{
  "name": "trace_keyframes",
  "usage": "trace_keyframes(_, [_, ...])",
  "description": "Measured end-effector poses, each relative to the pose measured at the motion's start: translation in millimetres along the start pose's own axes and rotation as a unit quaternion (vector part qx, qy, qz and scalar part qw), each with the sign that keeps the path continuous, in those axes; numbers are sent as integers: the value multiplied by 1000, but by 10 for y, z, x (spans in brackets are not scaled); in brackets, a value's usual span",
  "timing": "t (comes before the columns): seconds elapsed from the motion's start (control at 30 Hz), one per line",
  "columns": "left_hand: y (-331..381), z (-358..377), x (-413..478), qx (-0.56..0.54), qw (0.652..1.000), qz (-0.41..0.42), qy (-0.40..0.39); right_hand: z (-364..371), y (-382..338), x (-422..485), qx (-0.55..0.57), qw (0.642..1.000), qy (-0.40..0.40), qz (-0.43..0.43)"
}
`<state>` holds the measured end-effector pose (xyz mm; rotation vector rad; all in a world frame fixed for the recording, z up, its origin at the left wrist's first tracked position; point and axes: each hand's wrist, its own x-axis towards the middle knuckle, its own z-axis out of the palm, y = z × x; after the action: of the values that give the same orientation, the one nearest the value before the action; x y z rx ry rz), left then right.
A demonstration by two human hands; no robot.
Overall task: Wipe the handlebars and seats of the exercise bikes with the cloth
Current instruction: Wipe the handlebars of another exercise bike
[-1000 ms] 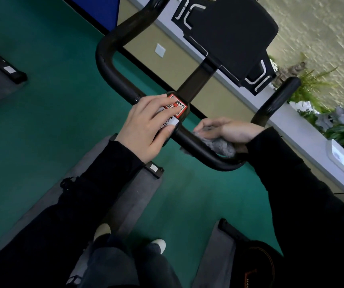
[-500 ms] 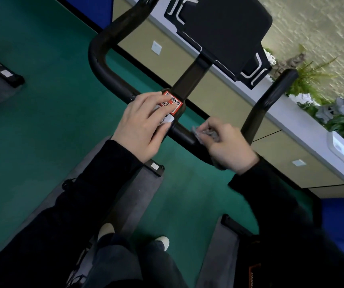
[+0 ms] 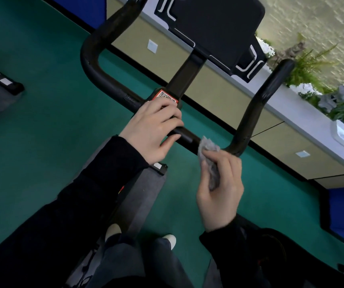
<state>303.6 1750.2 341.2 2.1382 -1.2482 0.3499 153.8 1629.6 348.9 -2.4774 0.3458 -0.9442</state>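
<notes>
Ideally my right hand (image 3: 219, 190), pinching the cloth (image 3: 208, 146), presses firmly along the handlebar (image 3: 106, 80) my left hand (image 3: 152, 129) grips.

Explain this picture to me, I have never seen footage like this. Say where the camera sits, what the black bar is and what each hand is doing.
The camera is worn on a person's head and looks down, so you see their own arms in black sleeves and, lower down, their shoes on a green floor. The curved black tube is the handlebar of an exercise bike. The flat black panel above it sits on the bike's centre post. The left hand grips the middle of the handlebar, just below a red-edged sticker with a square code. The right hand holds a crumpled grey cloth, whose top end is at the bar near its right bend. Whether it touches there is hard to tell.
</notes>
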Motion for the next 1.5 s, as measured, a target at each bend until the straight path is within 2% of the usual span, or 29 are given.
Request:
trace_keyframes(0.07, [-6, -15, 4, -8, 1000, 1, -7, 5, -128, -242, 104, 988, 18, 109])
trace_keyframes(0.1, [-13, -19, 8, -13, 1000, 1, -11, 45, -206, -336, 169, 964, 13, 204])
trace_keyframes(0.13, [-21, -23, 13, -19, 1000, 0, -14, 120, -270, -393, 241, 916, 5, 320])
trace_keyframes(0.2, [-41, -34, 22, -32, 999, -3, -22, 315, -327, -354, 363, 768, 14, 528])
trace_keyframes(0.23, [-51, -43, 25, -39, 999, -4, -28, 404, -344, -263, 405, 701, 30, 586])
trace_keyframes(0.3, [-67, -67, 29, -49, 998, -5, -43, 546, -373, -34, 507, 602, 81, 611])
trace_keyframes(0.33, [-67, -82, 29, -51, 997, -5, -53, 599, -392, 69, 550, 570, 97, 603])
trace_keyframes(0.43, [-63, -117, 27, -54, 996, 0, -72, 709, -485, 204, 593, 530, 81, 600])
trace_keyframes(0.53, [-63, -116, 17, -46, 996, 12, -73, 741, -562, 217, 614, 514, 72, 595])
trace_keyframes(0.9, [-59, -75, -6, -22, 998, 12, -61, 505, -388, 79, 574, 565, 138, 576])
trace_keyframes(1.13, [-43, -66, -11, -16, 998, 11, -56, 657, -485, 140, 579, 551, 125, 588])
trace_keyframes(1.23, [-50, -58, -9, -17, 998, 13, -53, 466, -301, 91, 562, 550, 152, 599])
trace_keyframes(1.33, [-53, -41, -11, -15, 999, 15, -39, 265, -81, 57, 534, 564, 188, 601])
trace_keyframes(1.43, [-4, -10, -4, 7, 1000, 15, -10, 264, -93, 46, 540, 574, 168, 591])
trace_keyframes(1.5, [71, 33, 4, 20, 1000, 16, 5, 331, -193, 39, 560, 568, 148, 585])
